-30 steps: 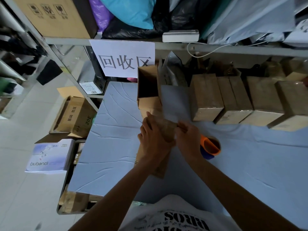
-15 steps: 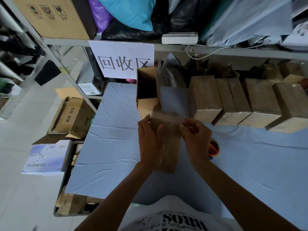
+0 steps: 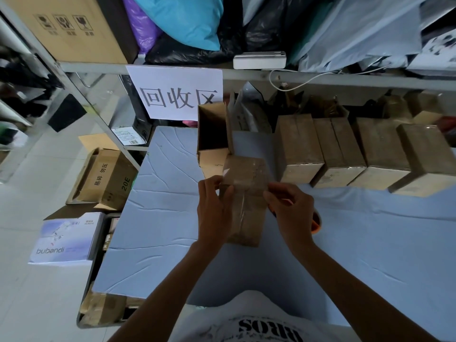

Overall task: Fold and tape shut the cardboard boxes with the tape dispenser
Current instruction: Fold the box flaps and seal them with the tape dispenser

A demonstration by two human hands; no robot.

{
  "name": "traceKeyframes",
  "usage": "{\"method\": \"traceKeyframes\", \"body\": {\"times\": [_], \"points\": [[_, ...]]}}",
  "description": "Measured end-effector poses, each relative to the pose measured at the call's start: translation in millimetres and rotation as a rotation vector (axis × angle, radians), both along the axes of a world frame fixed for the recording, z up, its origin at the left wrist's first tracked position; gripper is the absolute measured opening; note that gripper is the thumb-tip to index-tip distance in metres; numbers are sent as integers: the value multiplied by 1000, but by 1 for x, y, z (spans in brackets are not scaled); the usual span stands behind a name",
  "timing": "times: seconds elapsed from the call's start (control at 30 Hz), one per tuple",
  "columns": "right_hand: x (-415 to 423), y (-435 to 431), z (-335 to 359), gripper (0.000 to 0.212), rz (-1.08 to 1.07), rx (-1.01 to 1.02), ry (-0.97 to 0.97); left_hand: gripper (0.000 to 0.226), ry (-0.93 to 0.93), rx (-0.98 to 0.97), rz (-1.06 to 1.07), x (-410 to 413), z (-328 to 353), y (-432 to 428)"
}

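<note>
A small brown cardboard box with clear tape over its top stands on the blue table between my hands. My left hand grips its left side, thumb on the top. My right hand holds the right side with curled fingers. The orange tape dispenser lies on the table behind my right hand, mostly hidden. A row of several taped boxes stands at the back right. An open box stands behind the held one.
A metal shelf with bags and a white paper sign runs along the back. On the floor to the left lie a brown carton and a white bubandi box. More cartons sit under the table's left edge.
The box has been turned upright and squared between my hands. My right hand moved right onto its side, covering the tape dispenser.
</note>
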State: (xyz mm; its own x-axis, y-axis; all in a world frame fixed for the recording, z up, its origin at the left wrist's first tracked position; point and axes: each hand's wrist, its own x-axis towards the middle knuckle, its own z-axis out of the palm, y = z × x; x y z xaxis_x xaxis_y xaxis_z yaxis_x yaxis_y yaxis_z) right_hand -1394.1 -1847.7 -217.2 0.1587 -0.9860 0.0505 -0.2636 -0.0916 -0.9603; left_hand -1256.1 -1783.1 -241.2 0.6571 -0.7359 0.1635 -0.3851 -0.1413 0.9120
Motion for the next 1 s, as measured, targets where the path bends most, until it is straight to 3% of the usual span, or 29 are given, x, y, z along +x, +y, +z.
{"method": "traceKeyframes", "body": {"times": [0.2, 0.37, 0.57, 0.77, 1.0], "points": [[-2, -5, -5, 16, 85, -159, 108, 27, -100, -20, -51, 13, -1, 3], [-6, -19, -10, 17, 260, -448, 365, 26, -219, 5, -152, 28, 1, 0], [-4, -23, -13, 18, 309, -521, 383, 29, -189, -30, -129, 35, 11, -2], [-3, -29, -12, 15, 329, -450, 335, 27, -215, -20, -212, 41, 13, -7], [-2, -42, 1, 19, 351, -167, 253, 22, -244, -15, -184, 48, 17, -9]]}}
